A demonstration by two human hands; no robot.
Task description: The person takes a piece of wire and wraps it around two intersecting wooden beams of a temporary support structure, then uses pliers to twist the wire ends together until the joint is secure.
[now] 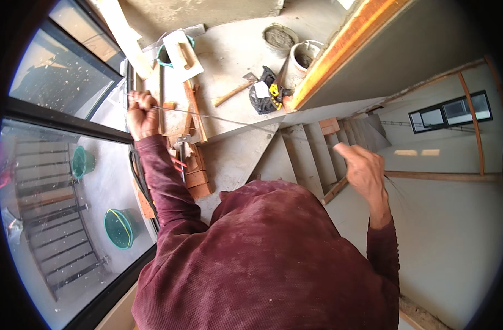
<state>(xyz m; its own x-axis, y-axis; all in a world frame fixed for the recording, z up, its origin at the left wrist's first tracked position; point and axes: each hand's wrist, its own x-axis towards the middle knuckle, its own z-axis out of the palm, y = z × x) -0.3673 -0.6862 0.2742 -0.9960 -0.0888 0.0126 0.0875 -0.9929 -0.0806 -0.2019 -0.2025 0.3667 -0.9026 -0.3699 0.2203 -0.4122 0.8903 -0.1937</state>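
A thin grey wire (224,119) stretches across the view between my two hands. My left hand (142,114) is closed round one part of it, close beside the black window frame (129,82). Off to the right, my right hand (364,169) is closed on the wire over the stairs, and thin loose strands trail out behind it. Under the wire near my left hand, a hammer (181,154) and a red-handled tool (179,163) lie by a stack of orange bricks (197,179). Both hands are raised above the floor.
Concrete stairs (306,151) descend on the right, with bricks (329,126) on them. Two mortar buckets (279,38), a wooden-handled hammer (233,93) and a black bag (264,99) stand ahead. An orange-edged board (339,52) juts in. Beyond the glass are green buckets (118,228).
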